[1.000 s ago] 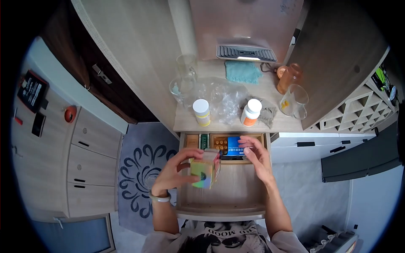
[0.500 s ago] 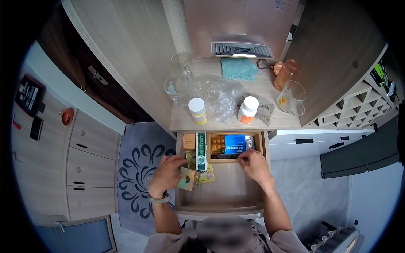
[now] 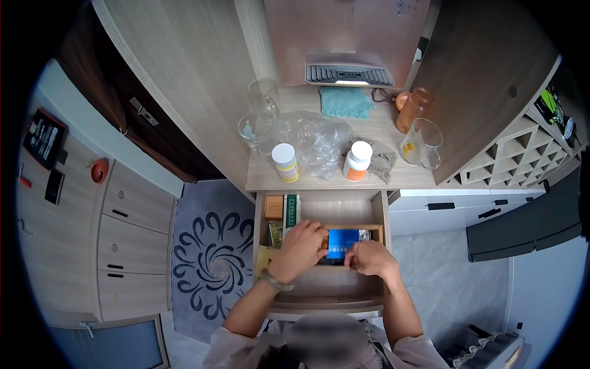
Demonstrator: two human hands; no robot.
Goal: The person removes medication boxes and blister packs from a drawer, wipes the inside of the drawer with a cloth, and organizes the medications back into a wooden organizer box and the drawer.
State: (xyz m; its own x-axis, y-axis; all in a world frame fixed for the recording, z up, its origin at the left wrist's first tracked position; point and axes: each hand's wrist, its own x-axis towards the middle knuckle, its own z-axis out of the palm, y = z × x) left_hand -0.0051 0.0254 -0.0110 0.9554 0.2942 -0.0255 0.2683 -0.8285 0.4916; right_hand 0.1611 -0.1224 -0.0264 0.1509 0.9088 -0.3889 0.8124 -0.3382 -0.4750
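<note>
An open drawer (image 3: pixel 344 288) holds a wooden tray (image 3: pixel 376 234) with a blue box (image 3: pixel 342 243) in it. My left hand (image 3: pixel 300 251) lies over the tray's left side, fingers bent down, covering what it touches. At the tray's front right, my right hand (image 3: pixel 371 257) has its fingers curled at the edge beside the blue box; their grip is hidden. A small orange-brown box (image 3: pixel 274 207) and a green box (image 3: pixel 292 209) sit at the drawer's back left. Yellow packets (image 3: pixel 265 257) lie in front of them.
On the counter behind stand two white-capped bottles (image 3: pixel 286 163) (image 3: pixel 357 161), with a clear plastic bag (image 3: pixel 316 142) between and behind them. Further back are a teal cloth (image 3: pixel 345 103), an orange bottle (image 3: pixel 416 111) and glass jugs (image 3: pixel 421 144).
The tray has moved toward me in the drawer. My left hand has let go of the small packets and moved right onto the tray. My right hand has moved down with the tray.
</note>
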